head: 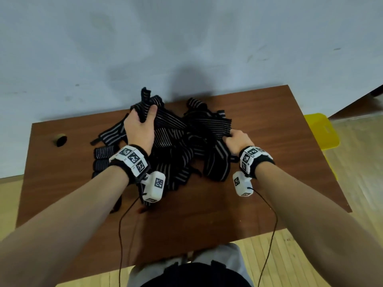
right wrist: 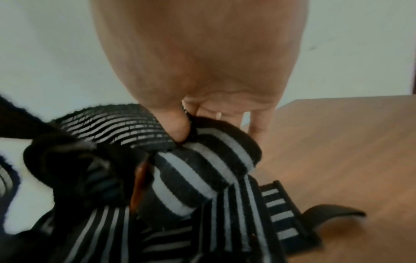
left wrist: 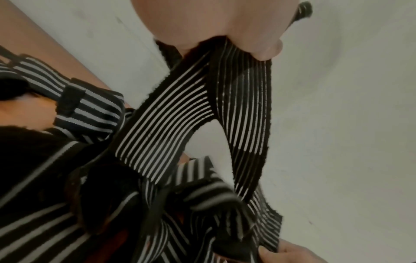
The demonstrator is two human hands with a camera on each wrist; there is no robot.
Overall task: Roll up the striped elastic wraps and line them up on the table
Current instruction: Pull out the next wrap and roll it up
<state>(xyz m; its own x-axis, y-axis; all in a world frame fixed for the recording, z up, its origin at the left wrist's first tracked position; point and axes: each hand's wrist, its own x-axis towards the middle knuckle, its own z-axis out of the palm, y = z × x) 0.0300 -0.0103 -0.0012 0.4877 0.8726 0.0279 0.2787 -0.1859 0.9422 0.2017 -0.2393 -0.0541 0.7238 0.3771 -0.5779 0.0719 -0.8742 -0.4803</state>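
A tangled pile of black-and-grey striped elastic wraps [head: 178, 146] covers the middle of the brown table [head: 269, 183]. My left hand [head: 143, 121] grips a bunch of wraps [left wrist: 241, 110] at the pile's far left and holds it raised off the table. My right hand [head: 236, 139] pinches a fold of striped wrap [right wrist: 216, 160] at the pile's right edge. Two rolled wraps [head: 103, 154] lie side by side on the table left of my left wrist. A flat wrap [head: 113, 133] lies just behind them.
A round cable hole [head: 60, 140] sits in the table's left part. The far table edge meets a pale wall [head: 186, 48]. A yellow stool [head: 323, 131] stands at the right of the table. Thin cables [head: 120, 235] hang from both wrist devices over the near table edge.
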